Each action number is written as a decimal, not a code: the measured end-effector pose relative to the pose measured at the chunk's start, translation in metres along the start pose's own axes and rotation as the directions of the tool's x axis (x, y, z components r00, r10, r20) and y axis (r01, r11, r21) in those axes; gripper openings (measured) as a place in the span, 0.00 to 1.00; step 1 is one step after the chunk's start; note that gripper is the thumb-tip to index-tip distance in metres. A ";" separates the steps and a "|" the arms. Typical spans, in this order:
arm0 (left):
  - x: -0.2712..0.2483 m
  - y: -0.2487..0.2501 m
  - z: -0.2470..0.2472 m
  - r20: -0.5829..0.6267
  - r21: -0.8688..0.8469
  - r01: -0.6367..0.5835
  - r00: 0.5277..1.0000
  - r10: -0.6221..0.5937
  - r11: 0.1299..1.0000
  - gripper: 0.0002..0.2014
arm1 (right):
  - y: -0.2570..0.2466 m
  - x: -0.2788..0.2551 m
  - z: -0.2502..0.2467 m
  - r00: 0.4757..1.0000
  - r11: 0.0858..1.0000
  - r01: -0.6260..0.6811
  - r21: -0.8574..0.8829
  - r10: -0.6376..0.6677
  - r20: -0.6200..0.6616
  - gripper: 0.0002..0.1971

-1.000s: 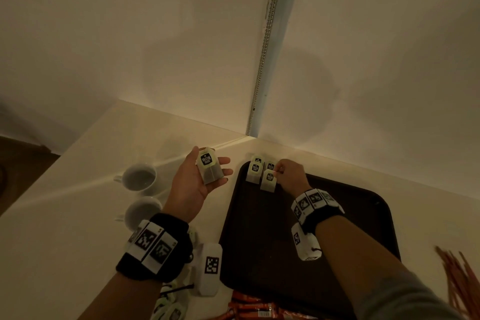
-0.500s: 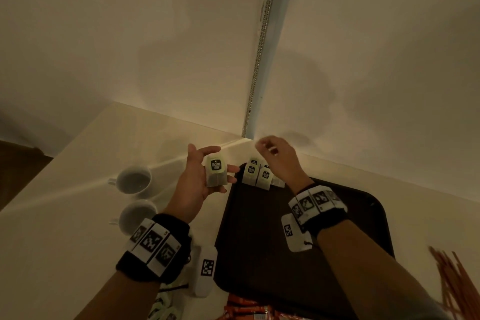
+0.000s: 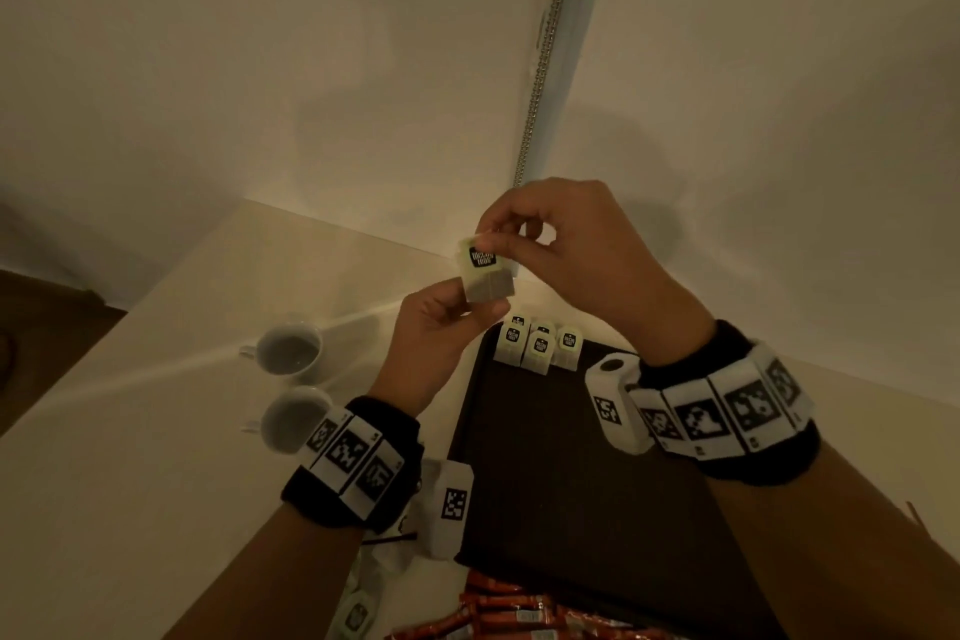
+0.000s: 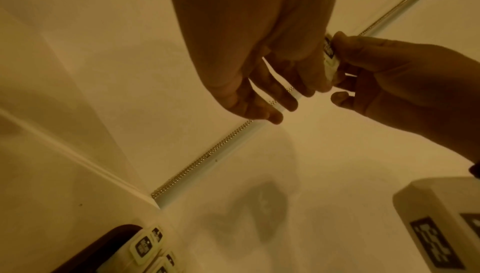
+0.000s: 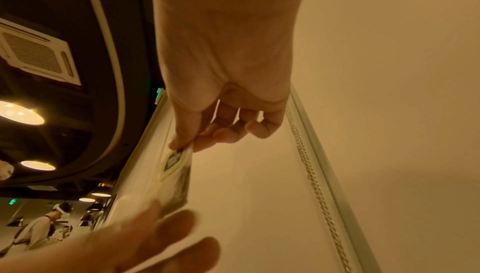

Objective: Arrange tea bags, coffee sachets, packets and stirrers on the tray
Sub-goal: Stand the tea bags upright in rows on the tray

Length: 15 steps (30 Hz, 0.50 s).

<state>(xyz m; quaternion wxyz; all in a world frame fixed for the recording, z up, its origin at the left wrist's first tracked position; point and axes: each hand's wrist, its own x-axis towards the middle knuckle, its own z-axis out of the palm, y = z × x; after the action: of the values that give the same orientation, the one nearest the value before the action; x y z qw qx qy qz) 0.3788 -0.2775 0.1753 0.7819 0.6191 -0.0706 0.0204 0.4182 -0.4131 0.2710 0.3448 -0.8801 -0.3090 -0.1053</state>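
Both hands meet above the far left corner of the dark tray [image 3: 571, 509], sharing one tea bag [image 3: 485, 276]. The right hand [image 3: 576, 255] pinches the bag's pale label end between thumb and forefinger, the other fingers curled loosely behind. The left hand [image 3: 441, 333] holds the bag's lower, darker part from below, thumb and fingers closed on it. The bag hangs in the air, clear of the tray and the surface [image 3: 156, 431].

From the left wrist view the same tea bag [image 4: 330, 55] shows edge-on, squeezed between the two hands. In the right wrist view the label hangs from the pinching fingers [image 5: 182, 140], with the left hand blurred below.

On the tray, a small cluster of tea bags [image 3: 537, 343] stands upright in the far left corner, touching one another. Two white cups [image 3: 288, 348] sit on the surface left of the tray, one behind the other. Orange sachets [image 3: 509, 613] lie in a heap at the tray's near edge, and more pale tea bags [image 3: 358, 608] lie on the surface near the left forearm.
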 end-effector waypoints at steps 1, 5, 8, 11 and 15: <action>0.000 0.002 0.002 0.002 -0.015 -0.019 1.000 0.019 1.000 0.15 | -0.004 0.002 -0.003 1.000 1.000 0.018 -0.019 -0.018 -0.014 0.06; 0.000 0.005 0.004 -0.012 -0.046 -0.055 0.998 0.054 0.997 0.12 | -0.013 0.005 -0.008 0.998 0.995 0.056 -0.086 -0.059 -0.032 0.06; 0.000 0.005 0.005 0.019 -0.079 -0.034 0.999 0.036 0.996 0.11 | -0.015 0.006 -0.008 0.998 0.984 0.050 -0.172 -0.055 -0.025 0.09; -0.001 0.001 0.004 0.050 -0.123 -0.004 0.999 0.010 0.992 0.10 | -0.016 0.008 -0.007 0.999 0.983 0.024 -0.181 -0.028 -0.021 0.08; -0.002 0.002 0.003 0.070 -0.168 0.041 0.997 -0.030 0.985 0.11 | -0.017 0.009 -0.007 0.999 0.990 -0.044 -0.132 0.043 -0.013 0.06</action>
<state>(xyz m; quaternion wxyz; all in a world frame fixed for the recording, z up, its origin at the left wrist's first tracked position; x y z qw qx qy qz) 0.3761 -0.2801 0.1775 0.8291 0.5520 -0.0870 -0.0203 0.4145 -0.4042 0.2891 0.2895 -0.9070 -0.2803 -0.1227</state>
